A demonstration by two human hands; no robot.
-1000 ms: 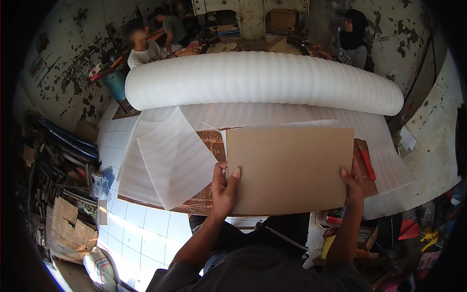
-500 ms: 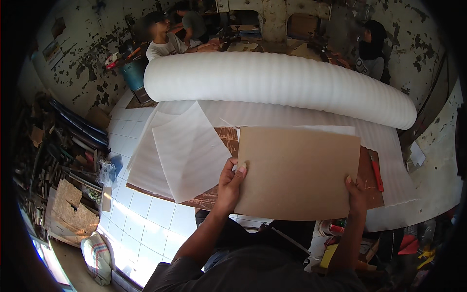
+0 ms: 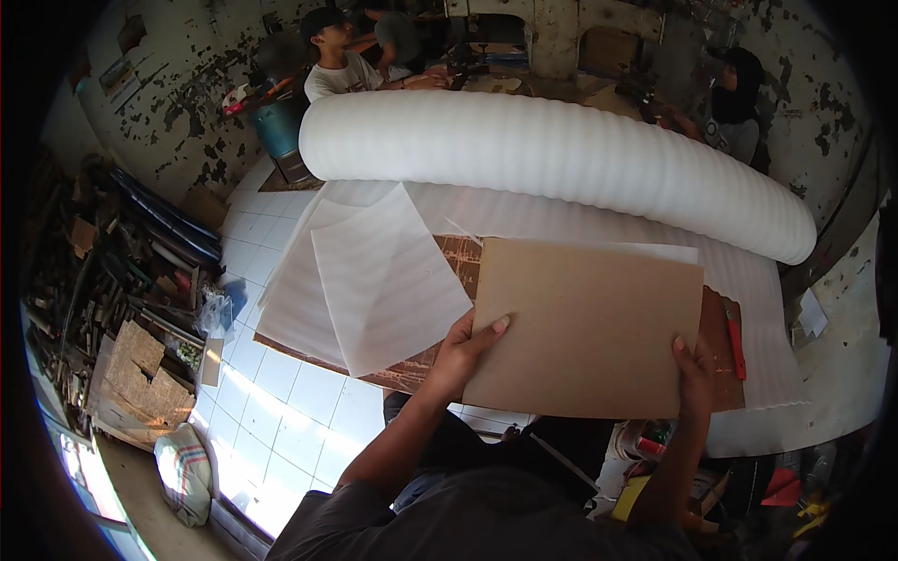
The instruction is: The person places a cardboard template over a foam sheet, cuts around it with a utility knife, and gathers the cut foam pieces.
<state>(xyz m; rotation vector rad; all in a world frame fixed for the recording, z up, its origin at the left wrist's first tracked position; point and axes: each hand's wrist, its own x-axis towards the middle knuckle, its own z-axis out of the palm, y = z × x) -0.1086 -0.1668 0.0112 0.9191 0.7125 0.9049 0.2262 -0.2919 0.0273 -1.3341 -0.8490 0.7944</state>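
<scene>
A brown cardboard sheet (image 3: 585,327) is held up between my hands, above the near edge of the table. My left hand (image 3: 458,353) grips its left edge, thumb on the front face and fingers behind. My right hand (image 3: 693,374) pinches the right edge the same way. Along the board's top edge shows a strip of white sheet (image 3: 655,251) behind it; whether I hold that too, I cannot tell. To the left, loose cut pieces of white foam sheet (image 3: 388,290) lie overlapping on the table.
A big roll of white foam (image 3: 561,154) lies across the far side, its sheet spread over the brown table (image 3: 412,377). A red-handled tool (image 3: 736,346) rests at the right. People (image 3: 341,70) sit beyond the roll. Scrap wood (image 3: 140,365) is piled at far left.
My left thumb has slid further onto the face of the cardboard. The board is slightly tilted compared with before, and the whole view has shifted a little.
</scene>
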